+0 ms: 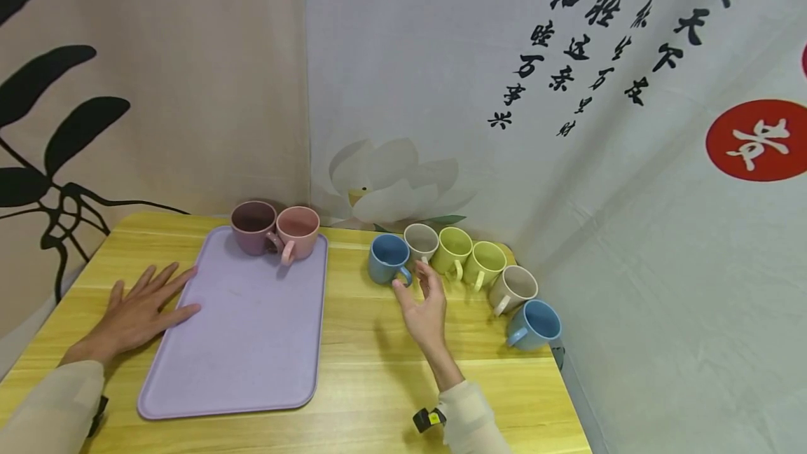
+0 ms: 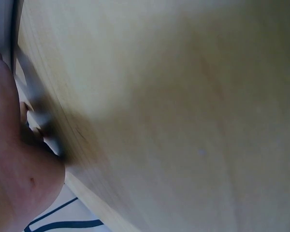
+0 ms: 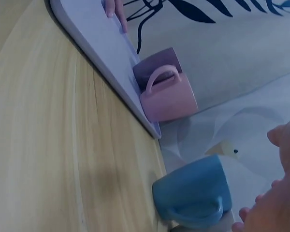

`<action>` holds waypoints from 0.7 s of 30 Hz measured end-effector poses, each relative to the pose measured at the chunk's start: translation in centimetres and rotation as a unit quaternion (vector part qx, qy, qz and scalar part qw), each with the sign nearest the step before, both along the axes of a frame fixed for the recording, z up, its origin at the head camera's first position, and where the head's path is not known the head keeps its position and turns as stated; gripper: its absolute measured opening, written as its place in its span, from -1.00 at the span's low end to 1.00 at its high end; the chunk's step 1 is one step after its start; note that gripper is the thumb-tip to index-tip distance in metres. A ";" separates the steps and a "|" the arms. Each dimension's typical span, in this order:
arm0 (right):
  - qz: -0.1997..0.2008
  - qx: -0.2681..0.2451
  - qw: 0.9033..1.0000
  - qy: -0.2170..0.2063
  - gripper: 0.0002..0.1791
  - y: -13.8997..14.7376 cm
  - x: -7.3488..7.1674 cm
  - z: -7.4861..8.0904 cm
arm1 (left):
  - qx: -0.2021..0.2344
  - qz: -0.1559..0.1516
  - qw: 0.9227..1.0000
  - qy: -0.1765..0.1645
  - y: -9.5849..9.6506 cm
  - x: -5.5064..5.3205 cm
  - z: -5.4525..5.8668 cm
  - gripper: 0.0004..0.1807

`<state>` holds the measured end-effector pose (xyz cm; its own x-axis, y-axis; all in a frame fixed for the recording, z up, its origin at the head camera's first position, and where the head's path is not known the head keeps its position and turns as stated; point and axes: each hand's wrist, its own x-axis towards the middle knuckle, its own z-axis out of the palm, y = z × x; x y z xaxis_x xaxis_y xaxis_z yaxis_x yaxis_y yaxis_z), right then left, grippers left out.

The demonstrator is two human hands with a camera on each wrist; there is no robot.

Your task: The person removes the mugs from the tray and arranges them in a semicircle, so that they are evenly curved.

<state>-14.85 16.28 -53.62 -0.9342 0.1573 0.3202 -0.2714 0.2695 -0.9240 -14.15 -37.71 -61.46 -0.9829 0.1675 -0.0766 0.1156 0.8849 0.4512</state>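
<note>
On the left of the head view, a lilac tray carries a dark mauve mug and a pink mug at its far end. My left hand lies with spread fingers over the tray's left rim and the table beside it. Fingers parted and holding nothing, my right hand hovers at the handle of a dark blue mug. The right wrist view has that blue mug upright, with a gap between it and my hand.
Right of the blue mug, a curved row runs along the table edge: a pale grey mug, two yellow-green mugs, a beige mug and a lighter blue mug. A printed cloth hangs behind the wooden table.
</note>
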 end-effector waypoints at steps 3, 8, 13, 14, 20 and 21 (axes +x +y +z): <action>0.014 0.009 1.000 0.021 -0.36 -0.6 0.3 0.3 | -0.001 0.000 1.000 0.000 0.0 0.0 0.1 0.03; 0.042 0.023 0.998 0.028 -0.35 -1.8 1.0 0.9 | -0.001 0.000 1.000 0.002 0.0 0.0 0.0 0.03; 0.068 0.030 0.997 0.023 -0.32 -3.1 1.4 1.4 | -0.001 0.000 1.000 0.002 0.0 -0.1 -0.1 0.03; 0.075 0.029 0.997 0.023 -0.31 -3.4 1.4 1.4 | -0.001 0.000 1.000 0.002 0.0 -0.1 -0.1 0.03; 0.107 0.037 0.993 0.022 -0.28 -5.0 1.0 1.7 | 0.000 0.000 1.000 0.003 -0.2 -0.1 -0.4 0.03; 0.110 0.037 0.993 0.022 -0.28 -5.3 0.9 1.8 | 0.001 0.000 1.000 0.004 -0.2 -0.1 -0.4 0.03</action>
<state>-13.94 11.01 -51.83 -0.9285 -0.0743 0.3638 -0.3701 0.2660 -0.8901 -14.29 -37.90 -61.89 -0.9834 0.1677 -0.0690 0.1192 0.8844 0.4513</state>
